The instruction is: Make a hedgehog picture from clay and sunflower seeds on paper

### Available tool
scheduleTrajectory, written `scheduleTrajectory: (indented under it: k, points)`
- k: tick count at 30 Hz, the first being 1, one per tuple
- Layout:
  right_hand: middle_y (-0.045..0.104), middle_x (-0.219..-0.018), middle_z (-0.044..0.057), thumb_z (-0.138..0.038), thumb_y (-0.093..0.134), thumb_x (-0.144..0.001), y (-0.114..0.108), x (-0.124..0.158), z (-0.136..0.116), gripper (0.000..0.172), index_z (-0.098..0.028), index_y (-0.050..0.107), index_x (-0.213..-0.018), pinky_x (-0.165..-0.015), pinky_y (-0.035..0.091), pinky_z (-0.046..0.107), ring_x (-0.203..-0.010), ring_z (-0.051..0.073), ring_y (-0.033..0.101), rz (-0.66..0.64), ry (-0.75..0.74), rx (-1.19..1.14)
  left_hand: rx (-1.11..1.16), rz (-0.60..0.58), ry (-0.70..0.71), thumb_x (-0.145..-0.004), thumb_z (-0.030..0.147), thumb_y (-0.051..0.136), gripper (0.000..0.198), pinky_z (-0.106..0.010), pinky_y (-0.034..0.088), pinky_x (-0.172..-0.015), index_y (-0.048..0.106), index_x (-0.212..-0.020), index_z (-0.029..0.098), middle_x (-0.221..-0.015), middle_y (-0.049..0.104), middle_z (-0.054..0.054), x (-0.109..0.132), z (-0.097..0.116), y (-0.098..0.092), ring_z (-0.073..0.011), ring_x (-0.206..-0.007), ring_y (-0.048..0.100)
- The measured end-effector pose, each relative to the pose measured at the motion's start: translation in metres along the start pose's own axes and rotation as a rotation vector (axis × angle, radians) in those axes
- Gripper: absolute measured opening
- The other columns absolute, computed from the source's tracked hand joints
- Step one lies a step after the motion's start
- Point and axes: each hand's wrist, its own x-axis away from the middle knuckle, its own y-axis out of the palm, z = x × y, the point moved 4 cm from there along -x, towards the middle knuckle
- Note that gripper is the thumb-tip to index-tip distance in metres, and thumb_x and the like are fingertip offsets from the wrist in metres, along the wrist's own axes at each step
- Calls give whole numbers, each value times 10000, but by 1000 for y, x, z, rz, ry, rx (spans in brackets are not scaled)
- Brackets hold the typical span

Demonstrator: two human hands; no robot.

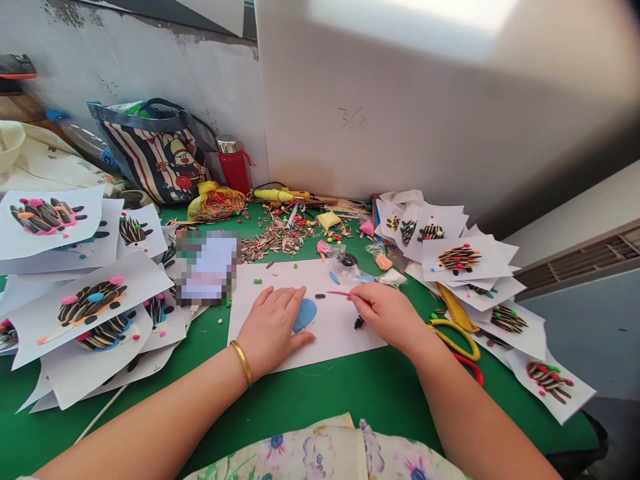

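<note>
My left hand [273, 327] lies flat on a white sheet of paper [320, 357], its fingers stretched out beside a flattened blue clay disc [305, 315] that it partly covers. Over the sheet's right side, my right hand [383, 313] is closed on a thin pink stick [339, 293]. The stick's tip points left, towards a small dark oval piece [320, 296]. A black lump [359, 323] sits just below my right fingers. A small blue piece [334, 277], black clay [347, 259] and white clay [393, 278] lie farther up.
Paper sheets with seed-and-clay figures are piled left [83, 313] and right [475, 267]. A phone [209, 270] stands near the left pile. Loose seeds [280, 237], a red bottle [233, 163] and a striped bag [150, 153] are behind. Yellow-handled scissors [457, 333] lie right.
</note>
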Motion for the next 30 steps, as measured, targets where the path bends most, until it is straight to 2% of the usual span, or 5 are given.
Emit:
scheduleTrajectory:
  k: [5, 13, 18, 23, 30]
  points:
    - [651, -763, 14, -308, 493, -959, 8, -2, -1, 274, -263, 746, -863, -613, 361, 251, -746, 153, 600, -58, -5, 112, 5, 17, 9, -784, 499, 709, 771, -510, 279, -1130, 424, -1422, 175, -1316, 596, -133, 0, 0, 0, -301, -1238, 521]
    - [687, -821, 48, -254, 503, -947, 19, -7, 2, 248, -243, 738, -1023, -658, 415, 271, -801, 187, 622, 84, -38, 216, 0, 3, 6, -801, 503, 690, 743, -505, 260, -1135, 426, -1415, 179, -1325, 590, -131, 0, 1, 1, -303, -1239, 516]
    - [721, -865, 60, -163, 453, -916, 20, -4, -9, 348, -208, 685, -1172, -712, 459, 288, -816, 198, 646, 156, -94, 160, 0, -8, 5, -797, 499, 699, 752, -508, 258, -1137, 424, -1414, 170, -1333, 585, -136, 0, 1, 0, -307, -1247, 511]
    - [739, -909, 64, -134, 456, -896, 34, -6, -26, 404, -180, 637, -1253, -739, 467, 304, -818, 203, 660, 138, -172, 140, -5, -8, 6, -788, 494, 711, 764, -517, 261, -1137, 428, -1412, 156, -1334, 584, -143, 0, 2, 0, -310, -1249, 508]
    - [738, -859, 58, -133, 466, -870, 43, -10, -28, 414, -178, 650, -1238, -688, 432, 296, -775, 202, 654, 111, -138, 203, -9, -6, 6, -775, 493, 726, 789, -517, 268, -1135, 428, -1414, 141, -1332, 586, -139, 0, 1, 1, -304, -1245, 509]
